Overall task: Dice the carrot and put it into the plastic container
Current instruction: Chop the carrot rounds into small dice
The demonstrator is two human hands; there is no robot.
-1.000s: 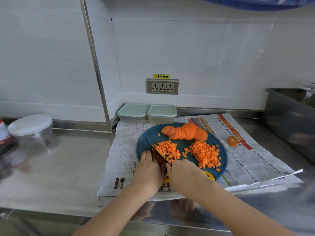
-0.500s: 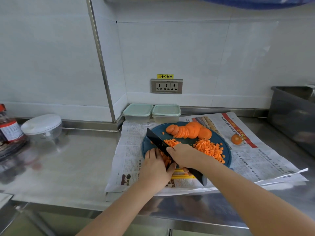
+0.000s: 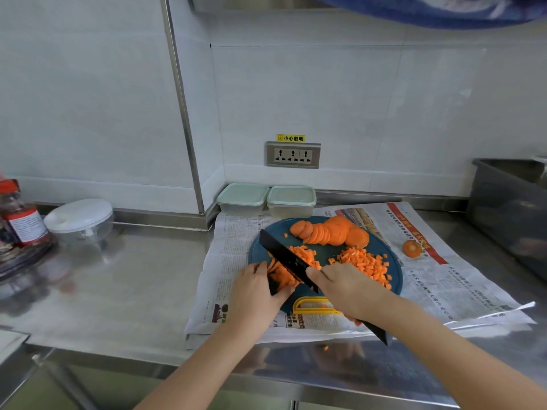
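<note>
On the round blue cutting board [image 3: 396, 284], carrot strips [image 3: 281, 278] are held down by the left hand [image 3: 254, 294], fingers and thumb curled around them. A black knife [image 3: 284, 255] is gripped by the right hand [image 3: 346, 288], its blade laid across the strips. Diced carrot [image 3: 365, 263] and carrot slices [image 3: 328, 233] are heaped beyond. Two lidded plastic containers [image 3: 242, 198] [image 3: 291, 199] are set against the wall behind the board. Newspaper [image 3: 233, 253] is spread under the board on the table [image 3: 133, 276].

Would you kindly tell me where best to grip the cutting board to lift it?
By the yellow handle at the board's near edge, reaching from the near side, fingers through its slot. The round rim elsewhere lies flat on the newspaper and probably gives little purchase. Keep it level: loose dice lie on top.
</note>
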